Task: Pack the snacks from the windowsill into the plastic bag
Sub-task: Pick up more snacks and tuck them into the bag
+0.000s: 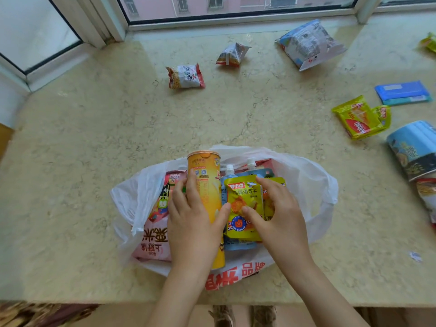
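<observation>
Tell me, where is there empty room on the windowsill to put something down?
The whole left side of the windowsill is bare, from the window frame across to the plastic bag. The middle is bare too, between the bag and the small noodle packet. The right side is crowded: green packets, a blue packet, a noodle bowl.

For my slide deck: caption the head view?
Both hands settle a chip can and yellow pouch into the plastic bag.

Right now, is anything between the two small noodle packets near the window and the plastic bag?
Nothing visible. Bare windowsill lies between both noodle packets and the plastic bag, whose mouth is open, though both hands are busy inside.
</observation>
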Available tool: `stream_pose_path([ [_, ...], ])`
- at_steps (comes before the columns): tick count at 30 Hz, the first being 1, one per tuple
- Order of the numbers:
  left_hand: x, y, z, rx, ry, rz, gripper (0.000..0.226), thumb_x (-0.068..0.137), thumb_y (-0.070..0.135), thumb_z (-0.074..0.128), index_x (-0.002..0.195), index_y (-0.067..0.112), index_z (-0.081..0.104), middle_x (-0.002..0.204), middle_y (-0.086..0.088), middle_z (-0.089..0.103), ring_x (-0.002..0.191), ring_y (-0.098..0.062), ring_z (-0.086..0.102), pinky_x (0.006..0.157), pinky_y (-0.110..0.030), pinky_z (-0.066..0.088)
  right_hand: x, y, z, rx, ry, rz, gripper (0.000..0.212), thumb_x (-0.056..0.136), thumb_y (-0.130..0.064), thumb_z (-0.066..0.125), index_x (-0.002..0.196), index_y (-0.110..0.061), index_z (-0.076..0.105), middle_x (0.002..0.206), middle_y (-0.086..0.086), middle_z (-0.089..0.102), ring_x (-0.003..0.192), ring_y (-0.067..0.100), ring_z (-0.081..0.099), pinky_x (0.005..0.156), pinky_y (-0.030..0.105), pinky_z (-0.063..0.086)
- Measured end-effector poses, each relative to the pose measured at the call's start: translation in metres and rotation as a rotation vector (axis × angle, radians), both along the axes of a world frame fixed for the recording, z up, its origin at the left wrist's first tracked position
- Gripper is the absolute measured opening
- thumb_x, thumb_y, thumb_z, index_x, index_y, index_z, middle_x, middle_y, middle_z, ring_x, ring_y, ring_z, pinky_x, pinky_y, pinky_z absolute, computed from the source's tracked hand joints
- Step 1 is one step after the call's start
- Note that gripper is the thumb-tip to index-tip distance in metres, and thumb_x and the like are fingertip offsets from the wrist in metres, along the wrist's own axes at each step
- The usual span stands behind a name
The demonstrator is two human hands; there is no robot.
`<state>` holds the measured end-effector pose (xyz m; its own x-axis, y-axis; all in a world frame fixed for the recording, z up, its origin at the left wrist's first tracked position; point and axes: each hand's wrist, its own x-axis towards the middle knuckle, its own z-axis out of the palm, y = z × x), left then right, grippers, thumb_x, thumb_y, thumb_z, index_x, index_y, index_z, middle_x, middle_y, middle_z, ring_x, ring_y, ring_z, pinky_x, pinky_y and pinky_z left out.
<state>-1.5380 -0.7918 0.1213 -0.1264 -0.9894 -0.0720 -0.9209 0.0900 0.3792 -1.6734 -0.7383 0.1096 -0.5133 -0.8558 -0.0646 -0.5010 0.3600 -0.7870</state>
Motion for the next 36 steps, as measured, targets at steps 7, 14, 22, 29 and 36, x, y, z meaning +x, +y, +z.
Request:
stream_pose_path([
  [7,0.003,-0.009,0.016,0.013,0.067,-0.052,0.099,0.072,0.057,0.07,0.15,0.029,0.015,0.148,0.003,0.026,0.134,-0.019,0.034,0.094,-0.036,0.043,-0.008,-0.017,0.01,-0.14,0.061,0.04,0.044,0.082,-0.02,0.071,0.124,-0.021,0.06,0.125,-0.007,0.06,0.121,0.01,0.048,0.102,0.015,0.031],
  [14,-0.003,-0.017,0.012,0.09,0.079,-0.095,0.112,0.069,0.042,0.076,0.15,0.034,0.0,0.149,0.003,0.02,0.134,-0.018,0.034,0.09,-0.033,0.045,-0.055,-0.136,0.014,0.235,0.44,0.547,0.06,0.084,-0.009,0.06,0.138,-0.031,0.045,0.126,-0.004,0.061,0.126,0.024,0.041,0.097,0.039,0.038],
  [22,0.007,-0.042,0.017,0.164,0.2,-0.197,0.109,0.063,0.032,0.076,0.147,0.045,0.008,0.145,0.014,0.028,0.12,-0.01,0.045,0.083,-0.029,0.046,-0.059,-0.177,-0.012,0.354,0.714,0.788,0.06,0.087,-0.011,0.057,0.139,-0.035,0.039,0.114,-0.006,0.066,0.11,0.019,0.059,0.105,0.043,0.027],
  [29,0.01,-0.072,0.033,0.18,0.103,-0.523,0.096,0.065,0.033,0.072,0.145,0.049,0.022,0.15,0.023,0.022,0.123,-0.008,0.047,0.083,-0.027,0.049,-0.087,-0.188,0.023,0.035,0.269,0.594,0.042,0.074,-0.009,0.077,0.11,-0.028,0.068,0.081,-0.011,0.068,0.063,0.013,0.061,0.067,0.026,0.045],
  [36,-0.016,-0.108,0.046,0.023,-0.156,-0.878,0.092,0.07,0.031,0.067,0.147,0.045,0.02,0.156,0.014,0.02,0.127,-0.016,0.045,0.073,-0.028,0.045,-0.105,-0.2,0.048,-0.023,0.032,0.522,0.035,0.068,0.003,0.079,0.094,-0.018,0.072,0.072,-0.003,0.069,0.048,0.012,0.065,0.061,0.019,0.052],
])
